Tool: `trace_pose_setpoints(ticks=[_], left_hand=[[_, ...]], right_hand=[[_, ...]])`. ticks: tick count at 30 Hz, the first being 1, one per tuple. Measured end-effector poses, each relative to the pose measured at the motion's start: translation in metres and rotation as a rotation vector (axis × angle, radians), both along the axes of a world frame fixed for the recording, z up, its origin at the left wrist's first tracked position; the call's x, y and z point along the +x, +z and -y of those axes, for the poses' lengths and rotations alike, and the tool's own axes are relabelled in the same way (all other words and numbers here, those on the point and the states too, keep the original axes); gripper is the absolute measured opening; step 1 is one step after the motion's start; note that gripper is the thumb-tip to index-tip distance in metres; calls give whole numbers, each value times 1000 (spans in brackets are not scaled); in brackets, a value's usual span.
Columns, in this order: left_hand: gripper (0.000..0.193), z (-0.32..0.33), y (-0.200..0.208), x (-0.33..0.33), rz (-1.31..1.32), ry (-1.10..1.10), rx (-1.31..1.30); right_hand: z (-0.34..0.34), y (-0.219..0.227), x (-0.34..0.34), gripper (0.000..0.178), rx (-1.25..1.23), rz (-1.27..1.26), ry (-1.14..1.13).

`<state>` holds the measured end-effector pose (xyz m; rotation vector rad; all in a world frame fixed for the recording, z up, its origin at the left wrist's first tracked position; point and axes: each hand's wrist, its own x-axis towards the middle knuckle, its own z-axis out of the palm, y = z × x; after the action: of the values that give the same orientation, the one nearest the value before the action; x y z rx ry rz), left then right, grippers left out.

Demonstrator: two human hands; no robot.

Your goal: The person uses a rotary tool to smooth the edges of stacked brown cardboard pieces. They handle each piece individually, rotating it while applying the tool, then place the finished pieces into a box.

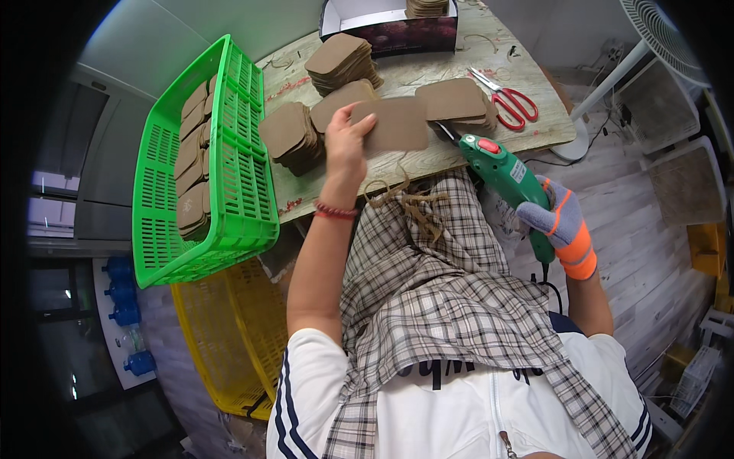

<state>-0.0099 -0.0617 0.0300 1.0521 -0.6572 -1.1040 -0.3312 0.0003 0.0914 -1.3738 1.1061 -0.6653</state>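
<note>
step in hand: judged to be edge trimming of a single brown sheet, raised over the near edge of the worktop. the bare left hand is clamped on the sheet's left end, thumb on top. the gloved right hand is closed around the handle of a green power tool. the hands stand well apart. the tool's metal tip lies just beside the sheet's right end; contact cannot be confirmed.

next move, in judgement: hold the sheet steady and guide the tip along its border, keeping the bare fingers clear.

materials: the sheet is thin, matt and flat, seemingly stiff as card. a right-hand stack shows similar pieces with rounded corners, slightly out of line. curled brown strips, probably offcuts, hang over the checked woven cloth on the lap. the worktop has a pale wood grain. the green crate is slotted, glossy plastic; the glove is grey knit with an orange cuff. red-handled scissors lie open beside the stack.
</note>
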Motion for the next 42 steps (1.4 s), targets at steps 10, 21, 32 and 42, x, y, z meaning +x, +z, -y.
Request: trace_pose_setpoints(ticks=[10, 21, 32, 42], left_hand=[[40, 43, -6, 28, 1694, 385, -126], [44, 42, -1, 95, 1828, 136, 170], [26, -25, 4, 48, -202, 167, -299], [39, -28, 0, -47, -757, 127, -381]], right_hand=[[-6, -10, -5, 44, 26, 20, -10], [-3, -26, 19, 37, 39, 37, 15], [6, -27, 39, 41, -87, -29, 3], [3, -16, 53, 45, -55, -42, -47]])
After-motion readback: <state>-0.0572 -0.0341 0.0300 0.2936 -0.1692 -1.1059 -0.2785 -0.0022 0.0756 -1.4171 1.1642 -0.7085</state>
